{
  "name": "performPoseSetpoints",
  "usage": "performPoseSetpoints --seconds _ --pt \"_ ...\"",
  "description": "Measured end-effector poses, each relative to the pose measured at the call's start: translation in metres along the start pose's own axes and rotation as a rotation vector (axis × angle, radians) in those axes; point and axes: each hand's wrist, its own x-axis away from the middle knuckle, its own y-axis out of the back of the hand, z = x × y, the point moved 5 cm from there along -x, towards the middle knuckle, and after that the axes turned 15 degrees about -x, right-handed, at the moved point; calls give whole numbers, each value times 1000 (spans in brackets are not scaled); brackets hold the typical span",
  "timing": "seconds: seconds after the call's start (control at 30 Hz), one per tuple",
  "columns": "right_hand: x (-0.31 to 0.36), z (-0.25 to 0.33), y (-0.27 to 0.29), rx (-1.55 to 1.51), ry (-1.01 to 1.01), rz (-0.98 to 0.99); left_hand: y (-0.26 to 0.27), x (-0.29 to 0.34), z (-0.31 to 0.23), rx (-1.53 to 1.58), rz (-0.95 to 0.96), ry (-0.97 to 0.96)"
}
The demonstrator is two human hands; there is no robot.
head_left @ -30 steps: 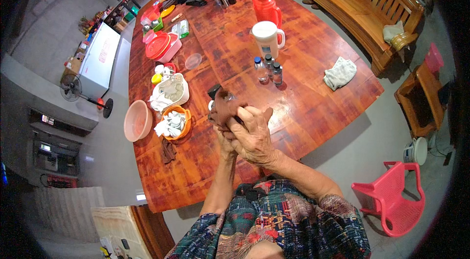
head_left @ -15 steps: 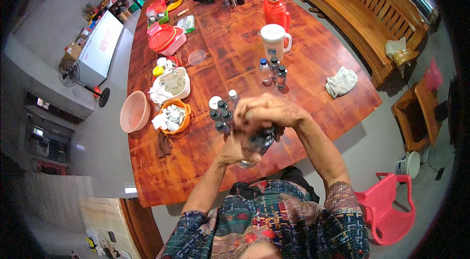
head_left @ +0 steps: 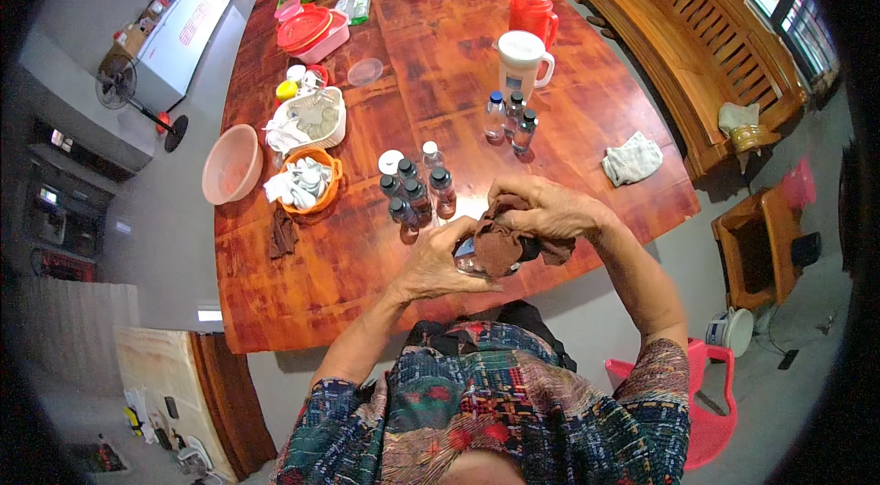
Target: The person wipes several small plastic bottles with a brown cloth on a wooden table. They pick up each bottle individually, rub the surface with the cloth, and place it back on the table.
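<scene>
Near the table's front edge, my left hand is closed around a clear container, mostly covered, so its exact kind is hidden. My right hand grips a brown cloth, which is bunched over the container's top and drapes to the right. Just beyond my left hand stands a cluster of small clear bottles with dark caps. Behind them are a white-capped bottle and a round white lid. Farther right, a blue-capped bottle stands beside two dark-capped ones.
A white pitcher and a red thermos stand beyond the bottles. At right lies a folded pale cloth. Along the left edge are an orange basket of white items, a white basket and a pink basin.
My right hand, blurred above the container before, is now lower and to the right, with the brown cloth plainly showing over the container. A dark-capped bottle by the cluster has come into sight.
</scene>
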Motion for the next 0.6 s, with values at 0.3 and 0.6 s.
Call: performPoseSetpoints --seconds 0.3,0.6 --pt "-15 -41 1 -743 500 -568 -4 -24 2 630 -266 225" --pt "6 -12 -60 555 944 -961 16 -35 7 806 -641 168"
